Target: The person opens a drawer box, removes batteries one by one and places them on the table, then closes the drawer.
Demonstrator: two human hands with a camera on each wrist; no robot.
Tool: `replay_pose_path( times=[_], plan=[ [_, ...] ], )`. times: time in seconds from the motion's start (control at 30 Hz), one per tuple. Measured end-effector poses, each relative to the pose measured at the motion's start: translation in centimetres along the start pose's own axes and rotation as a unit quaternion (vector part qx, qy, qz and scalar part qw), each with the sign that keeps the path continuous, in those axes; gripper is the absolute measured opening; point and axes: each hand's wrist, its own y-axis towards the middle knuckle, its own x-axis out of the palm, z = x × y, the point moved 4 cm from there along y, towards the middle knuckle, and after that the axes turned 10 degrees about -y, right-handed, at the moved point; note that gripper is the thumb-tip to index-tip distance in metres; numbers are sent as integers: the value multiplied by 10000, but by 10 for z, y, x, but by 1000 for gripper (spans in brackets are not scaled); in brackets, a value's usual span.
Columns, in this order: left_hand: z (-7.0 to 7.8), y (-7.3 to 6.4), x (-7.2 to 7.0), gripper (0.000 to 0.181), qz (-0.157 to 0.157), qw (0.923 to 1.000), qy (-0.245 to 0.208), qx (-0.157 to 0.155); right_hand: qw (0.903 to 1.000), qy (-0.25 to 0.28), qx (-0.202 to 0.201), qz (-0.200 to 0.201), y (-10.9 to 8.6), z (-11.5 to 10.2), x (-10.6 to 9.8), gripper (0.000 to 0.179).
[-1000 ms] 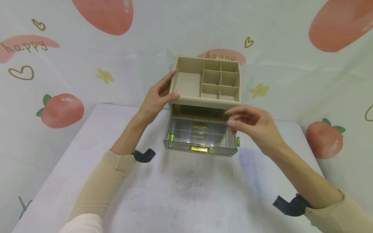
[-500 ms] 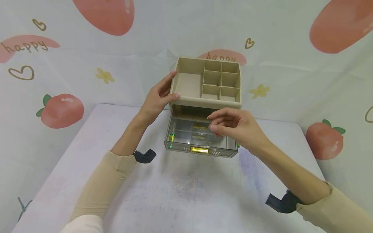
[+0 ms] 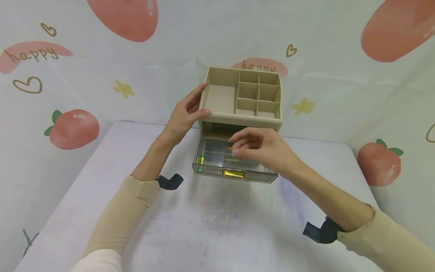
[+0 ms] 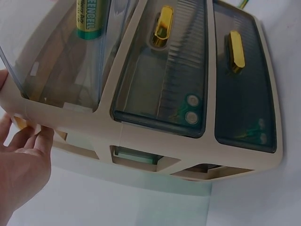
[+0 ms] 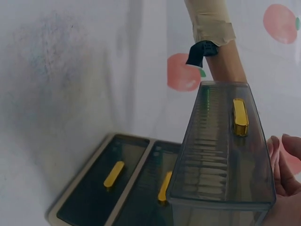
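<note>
A beige desktop organizer has its clear top drawer pulled out. At its left side my left hand grips the upper rim, thumb on the front edge. My right hand hovers over the drawer with fingers loosely bent, and nothing shows between them. A green and gold battery stands in the drawer's front left corner; the left wrist view shows this battery through the plastic. Below, two drawers with gold handles are pushed in, with round battery ends behind the middle front.
The organizer's top has one large compartment and several small ones. It stands on a white table against a printed cloth backdrop. Black straps are on both forearms.
My right hand has moved left from the drawer's right side to over its middle. The battery beside the drawer's right side is now out of sight. My left hand stays on the rim.
</note>
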Motion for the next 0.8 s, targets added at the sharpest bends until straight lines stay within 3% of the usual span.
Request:
replay_pose_path(
  times=[0.23, 0.57, 0.8],
  plan=[
    [-2, 2, -1, 70, 0, 10000, -52, 60, 9995, 61, 48, -301, 7, -1, 10, 27],
    [-1, 2, -1, 69, 19, 10000, -68, 57, 9963, -552, 35, -653, 20, 1, 24, 27],
    [-3, 2, -2, 70, -6, 9999, -122, 7, 9927, -809, 300, -837, 28, 4, 30, 31]
  ],
)
